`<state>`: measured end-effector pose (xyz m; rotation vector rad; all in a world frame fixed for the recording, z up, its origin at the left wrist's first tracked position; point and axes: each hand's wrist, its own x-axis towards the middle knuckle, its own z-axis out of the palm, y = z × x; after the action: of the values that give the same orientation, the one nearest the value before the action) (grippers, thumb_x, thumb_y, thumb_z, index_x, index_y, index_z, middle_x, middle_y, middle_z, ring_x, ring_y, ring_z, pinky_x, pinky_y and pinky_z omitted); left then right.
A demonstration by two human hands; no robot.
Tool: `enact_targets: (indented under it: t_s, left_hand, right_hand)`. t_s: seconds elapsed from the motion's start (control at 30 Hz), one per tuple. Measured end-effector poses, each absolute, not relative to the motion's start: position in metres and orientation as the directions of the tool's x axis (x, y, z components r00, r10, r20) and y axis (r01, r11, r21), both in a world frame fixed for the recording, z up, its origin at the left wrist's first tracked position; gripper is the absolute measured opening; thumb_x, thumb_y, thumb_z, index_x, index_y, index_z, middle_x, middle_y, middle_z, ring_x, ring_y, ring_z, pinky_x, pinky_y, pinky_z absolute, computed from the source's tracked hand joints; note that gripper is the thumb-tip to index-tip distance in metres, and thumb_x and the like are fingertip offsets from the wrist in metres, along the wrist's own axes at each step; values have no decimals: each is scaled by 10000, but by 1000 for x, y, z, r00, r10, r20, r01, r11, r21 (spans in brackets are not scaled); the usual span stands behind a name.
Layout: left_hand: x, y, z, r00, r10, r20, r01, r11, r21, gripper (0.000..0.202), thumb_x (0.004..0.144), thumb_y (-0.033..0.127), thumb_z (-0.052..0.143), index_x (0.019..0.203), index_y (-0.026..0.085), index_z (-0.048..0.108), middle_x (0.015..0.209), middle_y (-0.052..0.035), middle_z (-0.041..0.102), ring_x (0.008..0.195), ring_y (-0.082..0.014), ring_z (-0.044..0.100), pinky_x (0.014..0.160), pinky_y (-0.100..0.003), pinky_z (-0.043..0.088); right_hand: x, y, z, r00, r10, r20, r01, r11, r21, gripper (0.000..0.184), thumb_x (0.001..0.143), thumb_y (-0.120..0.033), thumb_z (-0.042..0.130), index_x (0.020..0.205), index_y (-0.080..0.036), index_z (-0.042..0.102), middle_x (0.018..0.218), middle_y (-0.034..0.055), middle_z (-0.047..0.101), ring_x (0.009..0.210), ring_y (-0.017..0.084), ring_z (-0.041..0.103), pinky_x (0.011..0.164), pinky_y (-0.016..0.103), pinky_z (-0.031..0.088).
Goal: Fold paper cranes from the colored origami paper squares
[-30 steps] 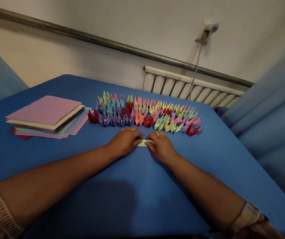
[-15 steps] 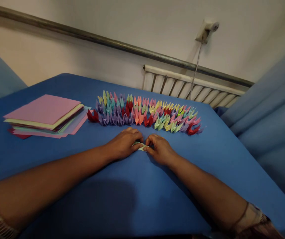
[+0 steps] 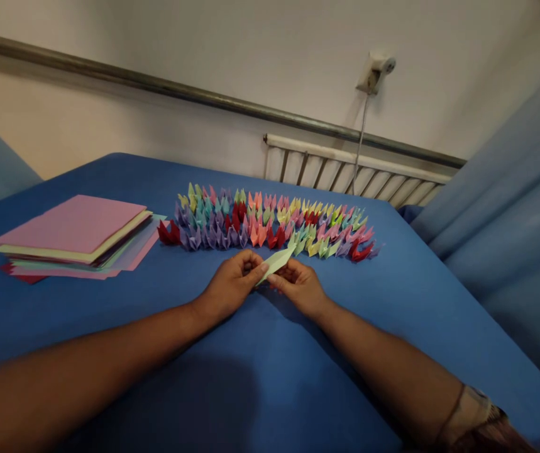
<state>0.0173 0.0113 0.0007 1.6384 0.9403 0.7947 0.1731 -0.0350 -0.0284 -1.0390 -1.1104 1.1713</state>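
Observation:
A pale green folded paper is held between my two hands, just above the blue tabletop, its long point slanting up to the right. My left hand pinches its lower left end, with the thumb on top. On the other side my right hand grips the lower edge between thumb and curled fingers. Right behind the hands stand rows of folded paper cranes in purple, red, pink, yellow, green and blue.
A stack of coloured square paper sheets lies at the left on the blue-covered table. Behind the table are a wall with a metal rail, a radiator and a socket with a cord. Blue curtains hang at the right.
The green paper has come up off the table and been turned, so its long pointed shape now shows. Both hands still hold it. The camera view has tilted slightly upward.

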Motion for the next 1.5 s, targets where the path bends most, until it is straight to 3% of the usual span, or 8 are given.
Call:
enact_targets:
  t_s: [0.17,0.4,0.6,0.73,0.93,1.1,1.27,1.5]
  left_hand:
    - [18,10,1,498,867,-29,163,-60,985,275,736,413,657,737,168,532,639,48,508,568,-94,441,519,-214,349]
    - [18,11,3,509,858,-69,119,10,993,281,702,407,697,754,166,562,659,41,552,584,-98,489,550,-219,371]
    - [11,16,10,593,805,21,261,-217,941,220,727,360,680,800,181,576,695,23,591,647,-132,553,599,-252,432]
    - [6,16,15,692,719,69,310,-382,871,181,758,310,659,880,194,592,757,7,653,706,-156,615,680,-297,483]
    - [10,18,8,476,872,111,149,-205,967,520,672,291,747,1138,188,542,960,-37,677,783,-166,642,756,-344,521]
    - [17,9,0,518,846,-125,6,143,990,346,724,382,731,952,144,626,814,-41,668,708,-150,622,654,-284,502]
    - [16,6,2,462,886,-51,39,37,999,278,722,416,714,747,157,614,660,12,592,601,-115,538,585,-247,449]
    - [13,9,-1,557,829,-48,87,0,996,276,701,417,729,752,161,640,668,15,619,600,-116,541,568,-234,425]
  right_hand:
    - [177,-34,-29,97,992,86,-115,97,-989,333,689,-474,749,680,-196,567,576,-42,599,514,96,557,495,222,424]
    - [179,-37,-29,1,997,76,-50,76,-996,238,684,-374,750,768,-184,634,619,-34,621,518,93,522,516,233,433]
    - [187,-42,-22,-39,994,99,-41,98,-994,286,713,-452,735,785,-202,617,625,-38,600,551,98,510,529,229,414]
    - [187,-41,-23,-22,994,105,21,106,-994,306,676,-472,756,671,-209,599,586,-46,566,526,91,463,504,225,370]
    - [178,-39,-28,155,986,69,-38,76,-996,308,694,-486,723,675,-214,579,545,-48,547,486,104,471,480,237,384]
    - [171,-41,-28,286,955,82,-105,117,-988,321,709,-494,712,706,-210,562,578,-42,548,511,106,484,505,241,407]
    - [169,-47,-27,113,988,105,-59,113,-992,337,742,-504,704,687,-205,558,566,-45,553,512,97,472,522,238,399]
    - [173,-46,-22,87,991,101,-89,109,-990,380,710,-529,738,670,-208,538,524,-63,513,470,84,441,489,229,381]
